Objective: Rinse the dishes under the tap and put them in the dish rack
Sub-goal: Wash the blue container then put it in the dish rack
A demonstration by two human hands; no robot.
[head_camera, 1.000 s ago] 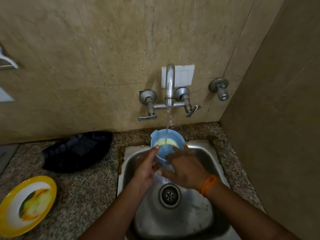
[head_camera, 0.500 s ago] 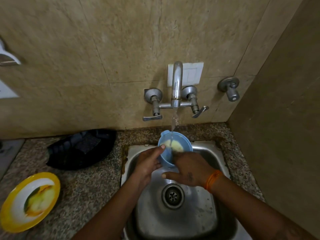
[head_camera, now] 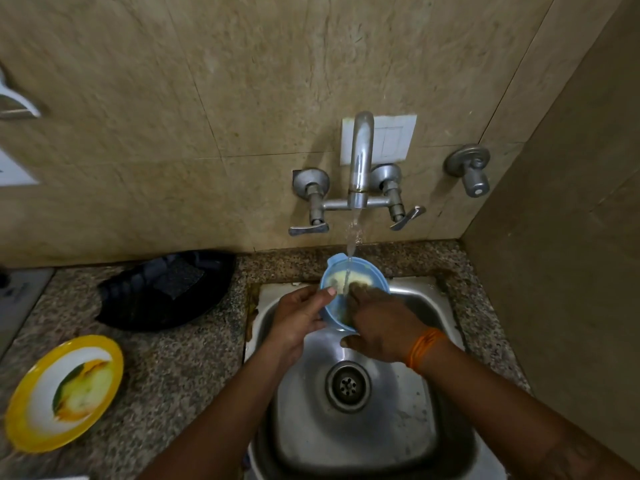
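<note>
Right hand (head_camera: 381, 327) fingers now inside blue bowl (head_camera: 367, 271), left hand (head_camera: 298, 317) gripping its rim, under tap (head_camera: 360, 161)

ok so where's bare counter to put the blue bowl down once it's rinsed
Bare granite counter lies between the yellow plate and the sink rim, in front of the black tray. A narrow strip runs behind the sink under the tap. The basin's back is crowded: both hands hold the blue bowl.

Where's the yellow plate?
The yellow plate sits on the granite counter at the lower left, left of the sink and nearer than the black tray.
</note>
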